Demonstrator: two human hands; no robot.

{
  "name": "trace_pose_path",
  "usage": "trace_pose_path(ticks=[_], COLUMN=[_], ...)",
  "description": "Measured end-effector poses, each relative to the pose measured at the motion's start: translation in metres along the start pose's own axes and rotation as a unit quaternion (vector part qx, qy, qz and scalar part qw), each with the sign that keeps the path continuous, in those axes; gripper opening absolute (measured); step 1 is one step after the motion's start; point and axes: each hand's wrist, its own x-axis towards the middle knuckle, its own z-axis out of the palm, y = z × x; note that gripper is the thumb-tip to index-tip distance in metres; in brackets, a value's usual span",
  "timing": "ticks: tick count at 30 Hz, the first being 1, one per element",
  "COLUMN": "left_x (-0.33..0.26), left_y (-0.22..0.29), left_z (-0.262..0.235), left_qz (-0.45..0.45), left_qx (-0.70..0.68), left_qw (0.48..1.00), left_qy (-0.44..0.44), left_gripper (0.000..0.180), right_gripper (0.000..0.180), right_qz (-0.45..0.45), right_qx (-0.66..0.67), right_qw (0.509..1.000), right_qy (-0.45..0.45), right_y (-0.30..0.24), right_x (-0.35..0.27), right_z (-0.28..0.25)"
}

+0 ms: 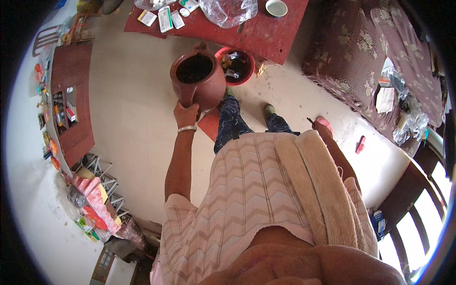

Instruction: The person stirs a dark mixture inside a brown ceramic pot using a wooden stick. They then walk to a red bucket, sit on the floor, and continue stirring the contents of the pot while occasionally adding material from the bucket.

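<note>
In my left hand is the handle of a brown clay pot, the fingers closed round it. The pot is held out in front of me, its mouth upward, with dark contents inside. Just right of the pot, a red bin with scraps in it stands on the floor by the table. My right hand hangs low at my right side; a thin dark thing sticks out by its fingers, too small to name. A pink slipper shows on the floor just beyond that hand.
Ahead is a red table with small boxes, a clear plastic bag and a bowl. A cloth-covered sofa stands right. A red cabinet lines the left. Another slipper lies right.
</note>
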Motion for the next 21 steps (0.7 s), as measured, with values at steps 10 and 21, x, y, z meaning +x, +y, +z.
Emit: trace_pose_path(ticks=[10, 21], left_x=[0.096, 0.174], left_y=[0.158, 0.199], left_z=[0.104, 0.204], left_qz=[-0.006, 0.149], left_qx=[-0.123, -0.112], left_qw=[0.984, 0.972], left_qy=[-0.129, -0.143], left_gripper=[0.022, 0.025], right_gripper=[0.022, 0.039], right_qz=[0.133, 0.318], right_qx=[0.159, 0.184], right_qw=[0.978, 0.924], right_qy=[-0.018, -0.108], right_y=[0.075, 0.027], right_x=[-0.051, -0.139], right_z=[0.064, 0.100])
